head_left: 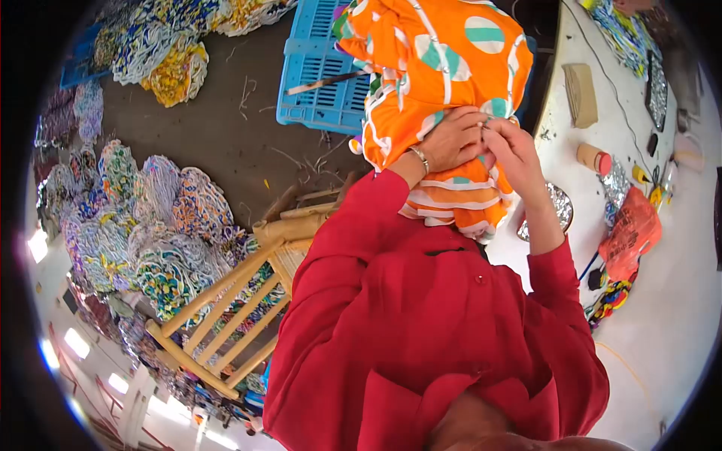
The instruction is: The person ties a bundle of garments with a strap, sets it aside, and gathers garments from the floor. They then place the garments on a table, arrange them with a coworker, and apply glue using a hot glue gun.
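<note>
Orange cloth [466, 68] with white and green dots and white stripes lies bunched in front of my body. My left hand [454, 140], with a metal band at the wrist, has its fingers bent over the cloth and gripping it. Close on its right, my right hand [513, 150] pinches the same cloth between thumb and fingers. The fingertips of both hands nearly meet at one spot. Any small item between them is too small to make out.
A blue plastic crate [320, 68] stands beyond the cloth. Bundles of multicoloured cord [173, 263] and a bamboo chair [226, 319] are at the left. On the white table [553, 150] at the right are a brown folded piece [580, 94], a cylinder [594, 158] and a red bag [632, 234].
</note>
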{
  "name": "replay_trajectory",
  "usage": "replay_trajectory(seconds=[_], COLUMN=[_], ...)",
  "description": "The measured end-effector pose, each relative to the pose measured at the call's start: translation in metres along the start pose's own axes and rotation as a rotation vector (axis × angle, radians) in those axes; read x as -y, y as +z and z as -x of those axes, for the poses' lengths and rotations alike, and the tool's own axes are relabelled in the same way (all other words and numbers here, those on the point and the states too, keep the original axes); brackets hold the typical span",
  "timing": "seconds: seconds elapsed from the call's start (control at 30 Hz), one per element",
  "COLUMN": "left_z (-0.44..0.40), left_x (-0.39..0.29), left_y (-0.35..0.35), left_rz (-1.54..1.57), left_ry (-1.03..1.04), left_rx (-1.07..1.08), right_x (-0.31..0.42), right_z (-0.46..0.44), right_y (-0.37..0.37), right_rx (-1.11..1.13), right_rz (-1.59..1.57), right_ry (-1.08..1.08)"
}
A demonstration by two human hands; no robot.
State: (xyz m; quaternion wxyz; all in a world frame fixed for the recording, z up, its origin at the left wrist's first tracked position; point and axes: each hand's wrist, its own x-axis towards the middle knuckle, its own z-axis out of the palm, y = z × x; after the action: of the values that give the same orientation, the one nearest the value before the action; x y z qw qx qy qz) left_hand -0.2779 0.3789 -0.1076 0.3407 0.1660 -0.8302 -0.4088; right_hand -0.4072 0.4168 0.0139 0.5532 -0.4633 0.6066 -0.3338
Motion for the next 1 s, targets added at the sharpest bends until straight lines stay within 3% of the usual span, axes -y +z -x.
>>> replay_trajectory(seconds=[0.07, 0.1, 0.2, 0.33, 0.4, 0.43, 0.5, 0.57, 0.63, 0.7, 0.83, 0.93, 1.0], left_z=[0.008, 0.01, 0.009, 0.015, 0.022, 0.035, 0.065, 0.09, 0.119, 0.126, 0.114, 0.116, 0.12], left_x=[0.001, 0.003, -0.011, -0.064, -0.09, -0.087, -0.072, -0.024, 0.057, 0.113, 0.194, 0.228, 0.235], left_y=[0.009, 0.011, 0.003, -0.02, -0.053, -0.062, -0.076, -0.096, -0.102, -0.113, -0.114, -0.119, -0.121], left_rz=[-0.304, -0.459, -0.318, -0.098, 0.032, 0.02, 0.079, 0.076, 0.005, -0.463, -0.613, -0.777, -0.778], left_ry=[0.018, 0.034, -0.025, -0.128, 0.117, 0.1, -0.3, -0.886, -0.978, -0.988, -1.035, -1.159, -1.103], left_rx=[0.219, 0.327, 0.267, 0.198, 0.014, 0.007, -0.2, -0.414, -0.634, -0.546, -0.4, -0.01, 0.021], right_x=[0.006, 0.004, -0.012, -0.008, -0.02, -0.03, -0.045, -0.058, -0.063, -0.068, -0.071, -0.073, -0.073], right_z=[-0.014, -0.022, -0.047, -0.062, -0.068, -0.069, -0.073, -0.072, -0.079, -0.082, -0.087, -0.09, -0.091], right_y=[0.024, 0.031, 0.048, 0.047, 0.052, 0.056, 0.071, 0.082, 0.09, 0.093, 0.091, 0.09, 0.091], right_rx=[-0.056, -0.052, 0.101, 0.208, 0.179, 0.128, 0.082, -0.061, -0.132, -0.151, -0.148, -0.149, -0.159], right_rz=[0.202, 0.209, 0.718, 0.777, 0.817, 0.857, 0.891, 1.019, 1.081, 1.114, 1.107, 1.087, 1.062], right_ry=[-0.237, -0.236, -0.334, -0.238, -0.269, -0.289, -0.313, -0.339, -0.359, -0.406, -0.411, -0.408, -0.408])
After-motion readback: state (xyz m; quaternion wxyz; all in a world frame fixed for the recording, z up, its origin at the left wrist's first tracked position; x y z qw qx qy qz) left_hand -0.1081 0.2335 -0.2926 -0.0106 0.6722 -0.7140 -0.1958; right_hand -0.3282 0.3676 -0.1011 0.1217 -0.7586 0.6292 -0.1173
